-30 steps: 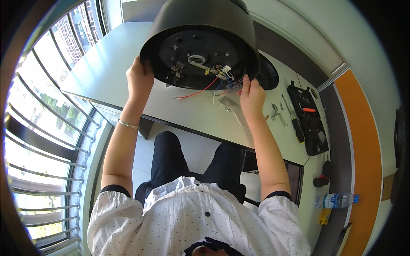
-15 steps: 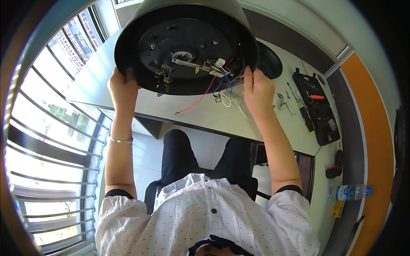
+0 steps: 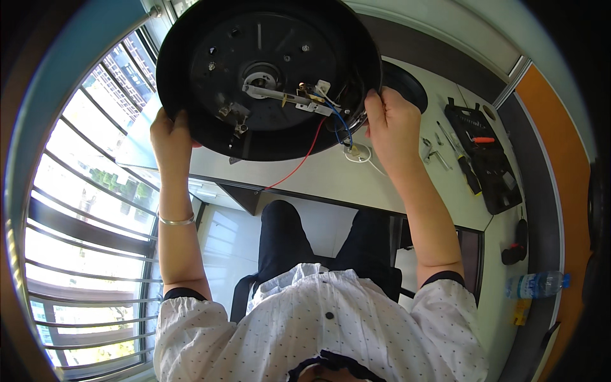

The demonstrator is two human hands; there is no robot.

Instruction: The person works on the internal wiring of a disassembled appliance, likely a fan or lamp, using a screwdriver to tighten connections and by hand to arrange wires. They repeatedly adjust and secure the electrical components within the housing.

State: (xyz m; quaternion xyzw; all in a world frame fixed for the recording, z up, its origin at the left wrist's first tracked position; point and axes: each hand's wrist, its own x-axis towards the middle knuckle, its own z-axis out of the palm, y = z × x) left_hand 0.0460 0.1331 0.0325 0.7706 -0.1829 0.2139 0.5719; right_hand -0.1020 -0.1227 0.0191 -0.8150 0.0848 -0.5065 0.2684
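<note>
Both hands hold up a large black round appliance body, seemingly a rice cooker (image 3: 273,137), its open underside tilted toward me. My left hand (image 3: 170,135) grips the lower left rim, fingers partly hidden behind it. My right hand (image 3: 393,121) pinches the right rim. Inside show a grey-white lever (image 3: 280,95), metal brackets and a switch with blue wires. A loose red wire (image 3: 304,159) hangs below the rim. A white cord (image 3: 375,167) trails near my right hand. Behind the body, a black round cover (image 3: 407,88) lies on the table.
An open black tool case (image 3: 490,169) lies at the right, beside a black-and-yellow screwdriver (image 3: 470,175) and small metal parts (image 3: 439,159). Farther along are a black-and-red tool (image 3: 515,243), a water bottle (image 3: 538,285) and a yellow item (image 3: 520,312). Barred windows (image 3: 95,210) stand at the left.
The appliance has tipped so its underside faces me more fully, and it has shifted slightly left in view. Both hands have kept hold of the rim.
</note>
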